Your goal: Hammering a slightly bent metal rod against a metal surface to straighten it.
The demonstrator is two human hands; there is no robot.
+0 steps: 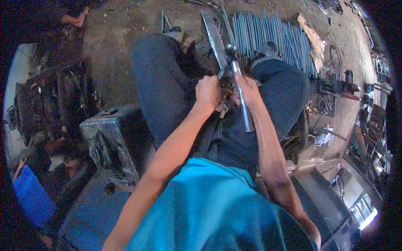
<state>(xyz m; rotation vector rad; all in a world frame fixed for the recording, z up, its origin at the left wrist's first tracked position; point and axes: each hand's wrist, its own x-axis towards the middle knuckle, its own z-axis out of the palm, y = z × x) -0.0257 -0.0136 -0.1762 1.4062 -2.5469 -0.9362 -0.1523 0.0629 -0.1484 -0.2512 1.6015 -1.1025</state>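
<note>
Between my knees, my left hand (208, 91) is closed in a fist at the near end of a long, flat metal blade (212, 35), which points up and away to the left. My right hand (250, 90) wraps round the metal handle of a hammer (246, 117). The rounded dark hammer head (231, 49) is at the far end, close to the right edge of the blade; whether they touch I cannot tell. Under and between my hands lies a dark, cluttered spot whose details are hard to make out.
A row of thin metal rods (272, 35) lies on the dirt floor beyond my right foot, with a rough wood strip (312, 42) alongside. A worn dark metal box (111, 129) stands left of my leg. Another person's hand (75, 19) shows at upper left. Tools and scrap litter the right.
</note>
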